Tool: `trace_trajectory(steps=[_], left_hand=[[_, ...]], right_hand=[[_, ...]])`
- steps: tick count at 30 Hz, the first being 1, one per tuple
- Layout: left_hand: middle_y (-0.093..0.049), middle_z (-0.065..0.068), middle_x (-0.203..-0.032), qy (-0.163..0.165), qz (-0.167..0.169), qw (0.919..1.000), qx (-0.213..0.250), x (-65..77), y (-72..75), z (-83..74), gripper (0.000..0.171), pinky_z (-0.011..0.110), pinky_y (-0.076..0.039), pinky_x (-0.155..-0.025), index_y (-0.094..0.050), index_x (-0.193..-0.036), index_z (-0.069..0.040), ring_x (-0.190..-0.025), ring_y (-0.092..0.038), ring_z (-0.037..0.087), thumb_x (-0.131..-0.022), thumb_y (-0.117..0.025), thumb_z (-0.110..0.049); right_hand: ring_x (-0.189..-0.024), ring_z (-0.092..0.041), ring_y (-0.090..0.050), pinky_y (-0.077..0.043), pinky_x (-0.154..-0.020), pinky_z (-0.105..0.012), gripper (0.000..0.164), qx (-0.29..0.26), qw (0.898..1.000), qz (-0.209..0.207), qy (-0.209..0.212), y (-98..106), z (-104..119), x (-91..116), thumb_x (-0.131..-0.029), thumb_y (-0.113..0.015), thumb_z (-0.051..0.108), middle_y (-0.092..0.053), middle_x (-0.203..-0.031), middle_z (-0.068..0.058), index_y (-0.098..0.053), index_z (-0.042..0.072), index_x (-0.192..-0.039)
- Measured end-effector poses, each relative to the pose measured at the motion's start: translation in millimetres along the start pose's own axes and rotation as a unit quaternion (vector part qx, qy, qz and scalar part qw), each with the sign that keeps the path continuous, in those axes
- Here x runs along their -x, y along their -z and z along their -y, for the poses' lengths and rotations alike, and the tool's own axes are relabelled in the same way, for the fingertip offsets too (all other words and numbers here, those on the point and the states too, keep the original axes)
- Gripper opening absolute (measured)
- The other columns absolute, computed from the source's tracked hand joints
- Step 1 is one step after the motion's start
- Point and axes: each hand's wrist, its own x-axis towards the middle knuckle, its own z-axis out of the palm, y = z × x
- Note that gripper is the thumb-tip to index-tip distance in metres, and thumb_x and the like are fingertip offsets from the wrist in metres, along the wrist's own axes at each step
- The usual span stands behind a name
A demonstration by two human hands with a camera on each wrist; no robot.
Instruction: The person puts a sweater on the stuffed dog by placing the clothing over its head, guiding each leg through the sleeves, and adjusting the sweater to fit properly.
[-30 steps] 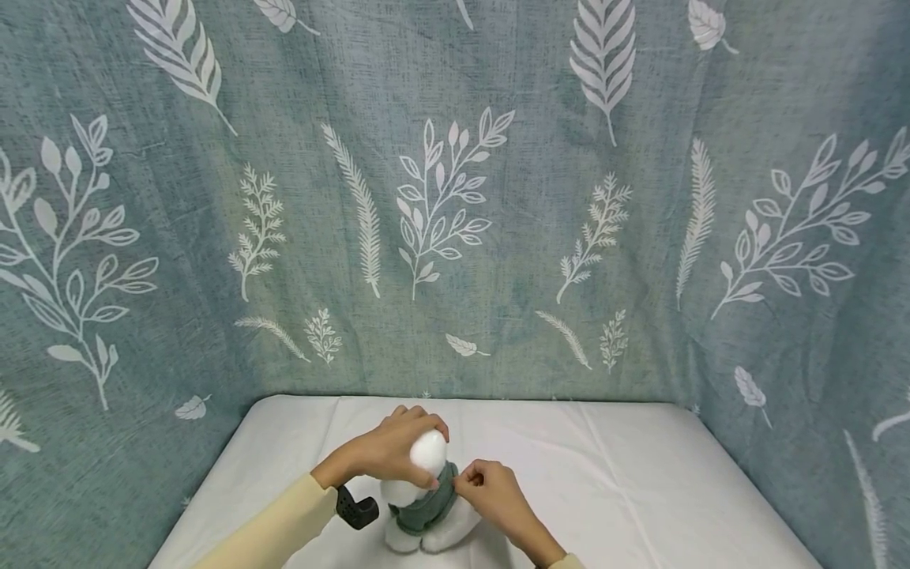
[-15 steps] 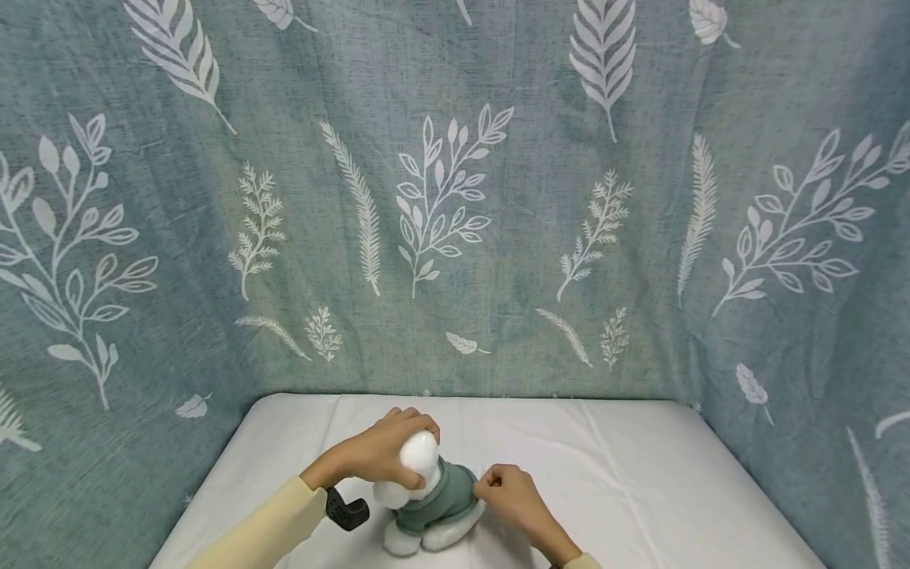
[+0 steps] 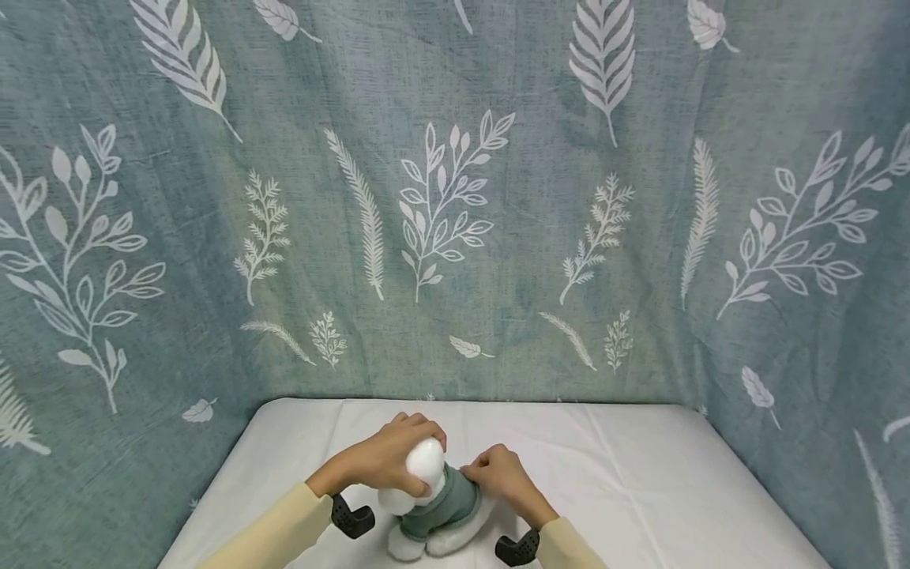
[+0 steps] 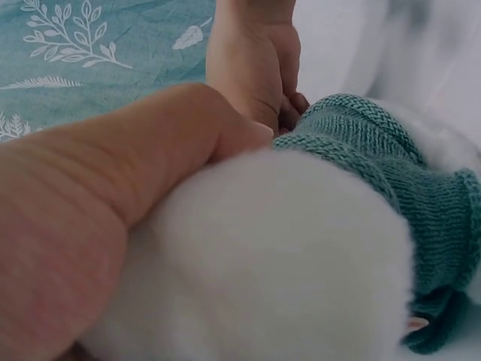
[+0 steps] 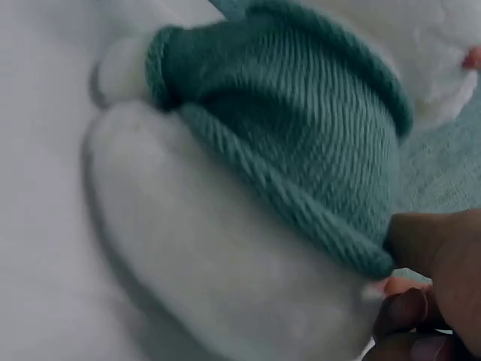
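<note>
A white plush toy [image 3: 425, 461] wearing a green knit sweater [image 3: 445, 504] stands on the white-covered table, its head toward the left. My left hand [image 3: 387, 454] grips the head from above, thumb on the near side and fingers over the far side. In the left wrist view, the thumb lies along the white fur [image 4: 285, 248]. With my right hand [image 3: 502, 476] I pinch the sweater's hem at the rear of the toy. The right wrist view shows the ribbed sweater [image 5: 301, 128] down over the body and the fingers at the hem's corner. The toy's face is hidden.
White cloth [image 3: 604, 490] covers the table, and the black wrist cameras [image 3: 351, 518] hang below both wrists. A blue-green curtain [image 3: 455, 197] with white leaf prints hangs behind the table and along both sides.
The sweater, bunched near the neck a second ago, has been drawn rearward over the body. My right hand first moved right, then shifted to the far side of the hem. My left hand keeps its grip.
</note>
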Motion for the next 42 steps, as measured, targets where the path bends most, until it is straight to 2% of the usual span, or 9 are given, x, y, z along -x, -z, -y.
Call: trace_trajectory(steps=[4, 8, 15, 23, 26, 31, 34, 38, 42], left_hand=[[-0.053, -0.006, -0.120, -0.008, 0.000, 0.9999, -0.008, -2.1, -1.9, -0.2, 0.051, 0.039, -0.046, -0.079, -0.061, -0.118, -0.030, -0.103, -0.044, 0.018, -0.075, -0.088, -0.030], [-0.054, -0.006, -0.121, -0.011, 0.005, 0.9999, -0.007, -4.6, -3.0, -2.4, 0.050, 0.039, -0.046, -0.080, -0.060, -0.118, -0.034, -0.103, -0.044, 0.017, -0.076, -0.088, -0.031], [-0.054, -0.006, -0.121, -0.017, 0.006, 0.9998, -0.010, -7.3, -5.6, -4.8, 0.050, 0.039, -0.046, -0.080, -0.062, -0.119, -0.029, -0.103, -0.044, 0.017, -0.076, -0.088, -0.030], [-0.054, -0.007, -0.122, -0.023, 0.007, 0.9996, -0.017, -12.3, -9.8, -5.8, 0.051, 0.038, -0.044, -0.082, -0.061, -0.118, -0.032, -0.103, -0.043, 0.016, -0.074, -0.088, -0.031], [-0.054, -0.007, -0.122, -0.027, 0.004, 0.9993, -0.023, -15.1, -9.6, -4.9, 0.052, 0.038, -0.044, -0.082, -0.060, -0.118, -0.033, -0.104, -0.043, 0.016, -0.075, -0.088, -0.032], [-0.053, -0.007, -0.120, -0.015, 0.002, 0.9998, -0.010, -13.1, -8.8, -2.2, 0.052, 0.041, -0.044, -0.083, -0.060, -0.119, -0.032, -0.103, -0.043, 0.016, -0.076, -0.088, -0.033], [-0.053, -0.007, -0.119, -0.006, 0.005, 1.0000, 0.004, -8.5, -8.5, -1.0, 0.052, 0.041, -0.044, -0.083, -0.061, -0.120, -0.031, -0.104, -0.042, 0.017, -0.076, -0.088, -0.034], [-0.053, -0.006, -0.118, -0.005, 0.002, 1.0000, 0.008, -3.2, -6.5, 0.6, 0.052, 0.041, -0.045, -0.081, -0.061, -0.120, -0.031, -0.104, -0.043, 0.017, -0.076, -0.088, -0.033], [-0.053, -0.005, -0.117, -0.008, -0.008, 0.9999, 0.003, -1.1, -2.7, 1.2, 0.052, 0.042, -0.046, -0.080, -0.061, -0.120, -0.028, -0.102, -0.043, 0.018, -0.076, -0.089, -0.031]], right_hand=[[-0.054, -0.011, -0.047, -0.041, -0.051, -0.027, 0.030, 0.003, 1.000, 0.005, -0.015, -0.2, -15.9, -6.2, -0.086, -0.078, 0.017, -0.058, -0.055, 0.006, -0.069, 0.009, -0.059], [-0.049, -0.010, -0.038, -0.034, -0.048, -0.025, 0.039, -0.022, 0.999, 0.023, -0.032, 0.6, -24.5, -7.0, -0.090, -0.076, 0.021, -0.046, -0.049, 0.009, -0.062, 0.012, -0.054], [-0.057, -0.012, -0.047, -0.038, -0.054, -0.026, 0.036, -0.074, 0.994, 0.083, -0.022, 6.7, -19.1, -12.7, -0.095, -0.075, 0.029, -0.058, -0.060, 0.002, -0.072, 0.007, -0.067], [-0.051, -0.010, -0.040, -0.035, -0.049, -0.024, 0.032, -0.029, 0.998, 0.050, -0.024, 4.4, -33.7, -19.9, -0.085, -0.078, 0.014, -0.047, -0.051, 0.008, -0.062, 0.011, -0.056], [-0.051, -0.010, -0.042, -0.037, -0.049, -0.024, 0.034, -0.025, 0.998, 0.042, -0.031, 5.6, -36.1, -17.7, -0.087, -0.077, 0.015, -0.047, -0.051, 0.007, -0.062, 0.011, -0.056], [-0.051, -0.010, -0.039, -0.036, -0.051, -0.025, 0.045, -0.048, 0.996, 0.055, -0.045, 10.6, -33.2, -6.3, -0.094, -0.075, 0.033, -0.045, -0.053, 0.007, -0.057, 0.015, -0.057], [-0.048, -0.009, -0.029, -0.031, -0.049, -0.026, 0.050, -0.077, 0.993, 0.070, -0.064, 13.3, -30.9, 8.6, -0.096, -0.071, 0.041, -0.036, -0.052, 0.008, -0.050, 0.019, -0.058], [-0.050, -0.010, -0.026, -0.030, -0.049, -0.026, 0.046, -0.111, 0.987, 0.089, -0.068, 15.1, -22.6, 32.5, -0.095, -0.072, 0.045, -0.034, -0.053, 0.008, -0.060, 0.016, -0.062], [-0.058, -0.012, -0.038, -0.039, -0.057, -0.028, 0.040, -0.128, 0.986, 0.101, -0.037, 12.0, -10.2, 48.6, -0.090, -0.079, 0.041, -0.046, -0.057, 0.008, -0.073, 0.007, -0.072]])
